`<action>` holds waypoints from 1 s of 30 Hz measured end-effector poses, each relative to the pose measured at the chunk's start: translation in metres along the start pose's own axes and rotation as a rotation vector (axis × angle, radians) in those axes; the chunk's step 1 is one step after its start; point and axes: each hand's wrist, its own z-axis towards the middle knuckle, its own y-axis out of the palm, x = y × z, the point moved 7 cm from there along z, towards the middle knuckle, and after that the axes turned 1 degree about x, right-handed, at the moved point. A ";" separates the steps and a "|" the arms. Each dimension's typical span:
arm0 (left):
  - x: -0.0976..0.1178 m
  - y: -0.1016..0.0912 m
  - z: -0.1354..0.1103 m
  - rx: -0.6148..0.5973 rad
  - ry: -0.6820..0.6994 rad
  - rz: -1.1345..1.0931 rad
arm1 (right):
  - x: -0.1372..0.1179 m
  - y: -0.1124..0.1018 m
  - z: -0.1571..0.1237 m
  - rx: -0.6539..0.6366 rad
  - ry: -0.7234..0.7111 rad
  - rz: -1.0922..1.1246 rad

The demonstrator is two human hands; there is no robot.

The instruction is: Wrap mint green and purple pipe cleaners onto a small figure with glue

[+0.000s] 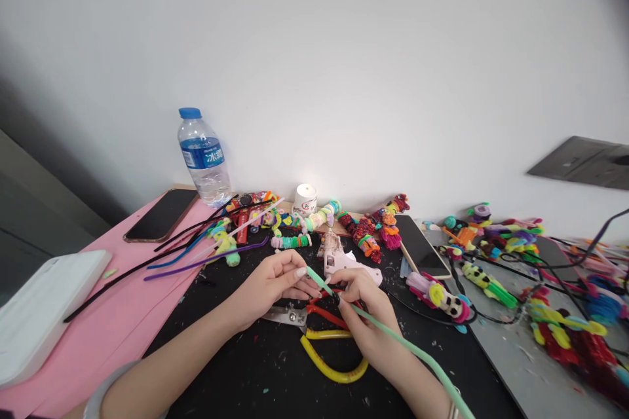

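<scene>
A light green pipe cleaner (pixel 417 350) runs from my left fingertips, through my right fingers and over my right forearm to the bottom edge. My left hand (pixel 280 281) pinches its upper end between thumb and forefinger. A short way along, my right hand (pixel 366 308) grips the same strand; a small dark bit shows at its fingertips, too small to name. Beneath both hands lie metal-jawed cutters (pixel 287 316) with red handles, partly hidden, and a curved yellow handle (pixel 339 376). Just beyond my right hand rests a pale pink glue gun (pixel 346 262).
Colourful pipe-cleaner figures (pixel 366 236) line the wall, with more on the right (pixel 491 288). A water bottle (pixel 204 160), phone (pixel 162 215) and white box (pixel 49 314) stand left. Loose pipe cleaners (pixel 206 268) cross the pink sheet (pixel 132 301). Another phone (pixel 422 245) lies right; black cables trail there.
</scene>
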 end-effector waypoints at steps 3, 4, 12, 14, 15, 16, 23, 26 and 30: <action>0.000 -0.001 0.000 0.007 0.004 -0.018 | 0.000 0.000 0.000 -0.012 0.012 0.007; 0.000 -0.001 0.000 0.008 0.004 -0.017 | 0.000 0.000 0.000 -0.013 0.018 0.010; 0.002 -0.001 0.000 0.010 0.015 -0.003 | 0.003 -0.001 0.000 0.019 0.065 0.060; 0.002 -0.001 0.000 0.017 0.022 0.002 | 0.008 -0.004 0.000 0.069 0.094 0.074; 0.003 -0.001 0.000 0.021 0.025 0.007 | 0.010 -0.004 0.000 0.090 0.109 0.084; 0.003 -0.001 -0.001 0.023 0.024 0.012 | 0.012 -0.005 0.000 0.107 0.124 0.093; 0.000 0.009 -0.003 -0.064 -0.019 0.095 | 0.017 -0.002 -0.001 0.073 0.210 0.131; -0.001 0.012 -0.004 -0.100 -0.019 0.168 | 0.022 -0.003 -0.003 0.108 0.253 0.180; 0.003 0.015 -0.006 -0.101 0.028 0.290 | 0.029 -0.006 -0.004 0.171 0.324 0.236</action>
